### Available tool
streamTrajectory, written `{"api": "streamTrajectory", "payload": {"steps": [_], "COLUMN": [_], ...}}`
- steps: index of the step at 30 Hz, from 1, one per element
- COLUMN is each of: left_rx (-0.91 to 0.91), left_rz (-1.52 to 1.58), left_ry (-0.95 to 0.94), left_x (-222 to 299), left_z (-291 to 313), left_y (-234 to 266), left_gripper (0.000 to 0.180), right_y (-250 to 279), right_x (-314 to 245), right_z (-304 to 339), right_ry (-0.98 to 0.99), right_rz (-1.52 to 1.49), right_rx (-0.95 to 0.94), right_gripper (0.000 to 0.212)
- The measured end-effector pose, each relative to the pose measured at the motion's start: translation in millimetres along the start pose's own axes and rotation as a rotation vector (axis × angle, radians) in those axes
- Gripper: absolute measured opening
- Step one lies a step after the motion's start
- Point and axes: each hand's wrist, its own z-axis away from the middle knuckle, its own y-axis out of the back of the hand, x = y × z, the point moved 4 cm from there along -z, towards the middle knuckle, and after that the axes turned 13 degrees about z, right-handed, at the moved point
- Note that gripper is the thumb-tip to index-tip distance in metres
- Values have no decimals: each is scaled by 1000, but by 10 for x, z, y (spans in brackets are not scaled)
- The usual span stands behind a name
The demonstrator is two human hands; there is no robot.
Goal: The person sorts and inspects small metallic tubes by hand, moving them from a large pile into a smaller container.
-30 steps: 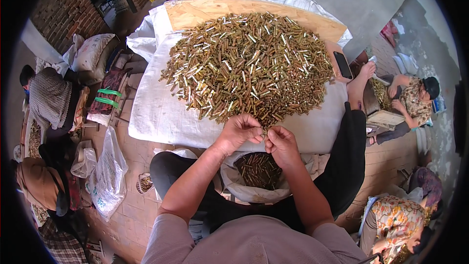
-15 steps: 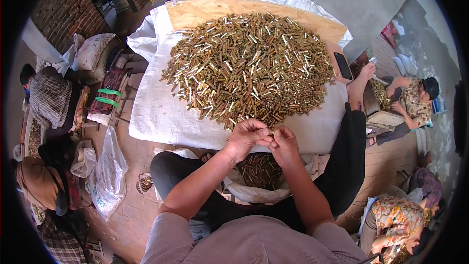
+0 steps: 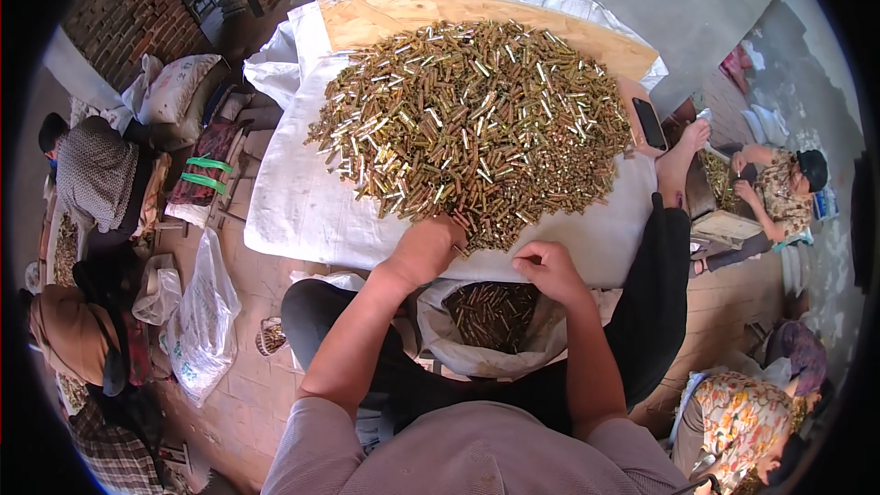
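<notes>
A broad heap of small brass-coloured metal tubes (image 3: 477, 119) covers much of a white cloth-covered table (image 3: 293, 211) in front of me. My left hand (image 3: 425, 251) reaches into the heap's near edge. Its fingertips are among the tubes and mostly hidden, so I cannot tell what they hold. To the right, my right hand (image 3: 553, 271) is just over the table's front edge, with thumb and forefinger curled together. Anything between those fingers is too small to make out. Below both hands, between my legs, a white sack (image 3: 445, 353) stands open with more metal pieces inside.
A wooden board (image 3: 412, 14) edges the heap's far side. At the right lies a dark phone (image 3: 649, 124), near a bare foot (image 3: 683, 151). Other people sit working on both sides. A clear plastic bag (image 3: 203, 330) rests on the brick floor at left.
My hands were together over the table's front edge, fingering a small piece. They have parted: the left moved left to the heap, the right slightly right and down. The sack's opening shows more.
</notes>
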Motion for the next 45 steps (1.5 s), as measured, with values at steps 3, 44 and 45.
{"api": "streamTrajectory", "payload": {"steps": [3,44,45], "left_rx": [-108,-70,-74], "left_rz": [-132,-306,-303], "left_ry": [106,323,319], "left_x": [54,-222,-96], "left_z": [41,190,135], "left_y": [-158,13,106], "left_gripper": [7,14,14], "right_y": [28,-246,-230], "right_x": [4,-119,-128], "right_z": [-16,-77,-65], "right_ry": [64,-57,-61], "right_rz": [174,-406,-405], "right_rx": [273,208,214], "right_gripper": [9,10,10]}}
